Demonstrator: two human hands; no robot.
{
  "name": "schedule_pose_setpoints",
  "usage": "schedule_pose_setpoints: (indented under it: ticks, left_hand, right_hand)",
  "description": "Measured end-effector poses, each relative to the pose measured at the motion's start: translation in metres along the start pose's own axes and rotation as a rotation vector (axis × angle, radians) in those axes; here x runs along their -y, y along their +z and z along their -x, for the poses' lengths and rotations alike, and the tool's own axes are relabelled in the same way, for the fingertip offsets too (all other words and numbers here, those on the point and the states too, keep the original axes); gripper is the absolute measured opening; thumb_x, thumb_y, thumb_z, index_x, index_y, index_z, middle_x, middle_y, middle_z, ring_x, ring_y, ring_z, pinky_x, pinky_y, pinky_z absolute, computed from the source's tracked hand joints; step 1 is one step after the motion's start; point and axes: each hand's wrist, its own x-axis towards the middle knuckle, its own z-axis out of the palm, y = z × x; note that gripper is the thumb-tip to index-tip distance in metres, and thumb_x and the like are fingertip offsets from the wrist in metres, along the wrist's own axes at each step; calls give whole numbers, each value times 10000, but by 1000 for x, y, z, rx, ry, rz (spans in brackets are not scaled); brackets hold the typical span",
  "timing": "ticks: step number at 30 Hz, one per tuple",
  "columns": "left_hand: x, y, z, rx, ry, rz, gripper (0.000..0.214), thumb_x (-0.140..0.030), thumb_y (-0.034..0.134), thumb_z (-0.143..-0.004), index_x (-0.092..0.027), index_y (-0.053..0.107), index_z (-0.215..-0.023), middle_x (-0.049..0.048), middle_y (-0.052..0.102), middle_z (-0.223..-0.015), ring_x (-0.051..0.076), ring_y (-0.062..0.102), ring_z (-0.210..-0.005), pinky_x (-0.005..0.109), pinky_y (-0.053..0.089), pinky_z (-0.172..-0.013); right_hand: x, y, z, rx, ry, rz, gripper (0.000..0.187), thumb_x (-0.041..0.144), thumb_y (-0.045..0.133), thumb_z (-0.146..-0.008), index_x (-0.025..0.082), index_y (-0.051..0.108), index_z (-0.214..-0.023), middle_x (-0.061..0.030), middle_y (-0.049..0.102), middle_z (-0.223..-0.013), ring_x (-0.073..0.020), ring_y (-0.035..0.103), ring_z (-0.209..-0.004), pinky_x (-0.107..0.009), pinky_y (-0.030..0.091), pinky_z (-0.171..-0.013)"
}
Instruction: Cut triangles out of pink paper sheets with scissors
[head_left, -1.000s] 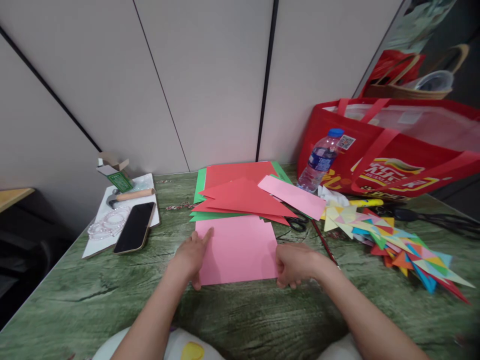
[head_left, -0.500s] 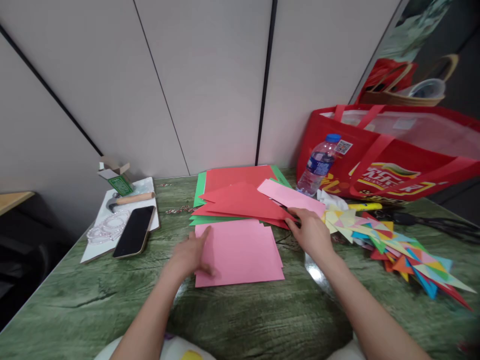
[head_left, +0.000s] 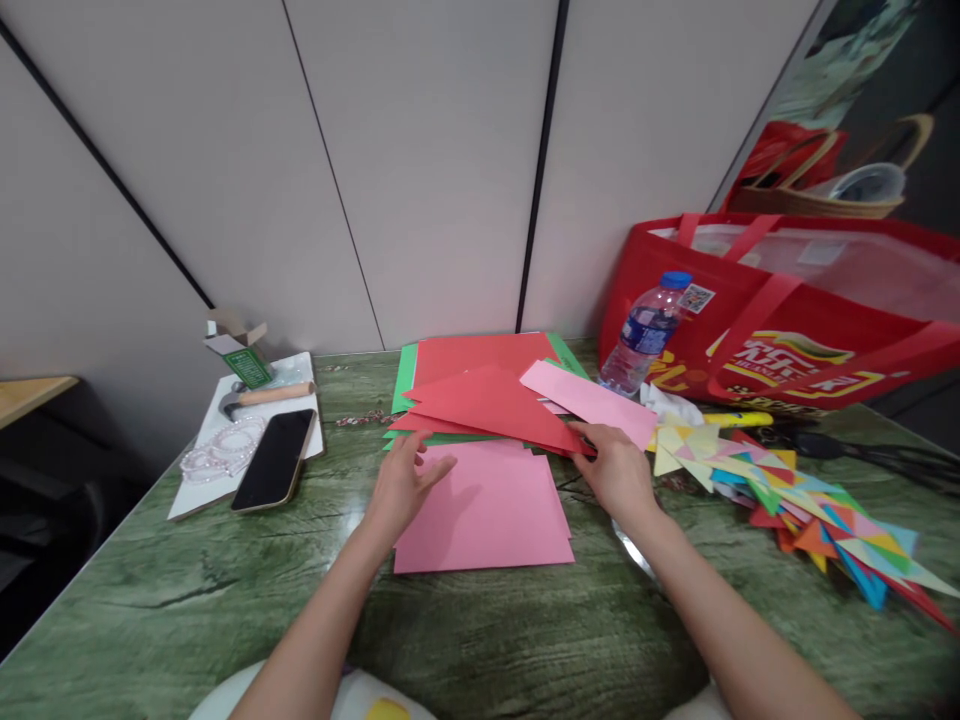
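My right hand point(head_left: 618, 474) pinches the right corner of a folded-looking red paper sheet point(head_left: 491, 402), which lies over other red and green paper. My left hand point(head_left: 399, 484) is open, thumb and fingers apart, over the left side of the pink paper sheets point(head_left: 484, 520). Two pink sheets, slightly offset, lie flat in front of me. A narrow pink paper strip point(head_left: 589, 400) rests at an angle just beyond my right hand. Under the red paper, the edges of green paper point(head_left: 406, 380) stick out.
On the left, a phone point(head_left: 276, 458), a hammer point(head_left: 266, 398) and a small green box point(head_left: 247, 362) lie on or by a white board. At right stand a water bottle point(head_left: 646, 335) and a red bag point(head_left: 795, 310). A colourful folded-paper piece point(head_left: 810, 510) lies nearby.
My left hand has come up off the pink paper and moved a little away from me, fingers spreading. My right hand stays at the red paper's corner. The view has shifted slightly.
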Motion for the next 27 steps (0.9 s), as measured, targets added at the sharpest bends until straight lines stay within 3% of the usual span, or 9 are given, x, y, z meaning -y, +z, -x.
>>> schedule_pose_setpoints:
  ticks: [6, 13, 19, 27]
  left_hand:
    - [-5, -1, -2, 48, -61, 257, 407, -470, 532, -757, -139, 579, -988, 49, 622, -769, 189, 603, -690, 306, 472, -605]
    - [-9, -1, 0, 112, -142, 414, 448, -489, 553, -743, -142, 561, -1026, 36, 623, -754, 199, 620, -714, 314, 486, -611]
    - [-10, -1, 0, 138, -188, 500, 420, -459, 586, -745, -150, 558, -1029, 13, 622, -730, 177, 613, -681, 317, 496, -626]
    - [-9, 1, 0, 149, -261, 677, 453, -508, 658, -694, -141, 577, -947, 51, 639, -834, 186, 637, -757, 340, 524, -706]
  right_hand:
    - [1, 7, -1, 15, -14, -341, 461, 193, 583, -693, 151, 549, -1150, -78, 673, -943, -229, 626, -899, -398, 478, -859]
    - [3, 9, 0, 148, 53, -682, 488, 194, 613, -646, 164, 541, -1128, -102, 682, -1006, -216, 663, -908, -360, 541, -790]
    - [11, 1, 4, 252, 344, -1064, 563, 325, 739, -618, 212, 549, -1135, -81, 649, -1025, -212, 673, -841, -377, 576, -723]
    - [13, 3, 4, 193, 278, -1031, 411, 294, 783, -558, 171, 653, -928, -23, 665, -814, -146, 625, -724, -313, 523, -716]
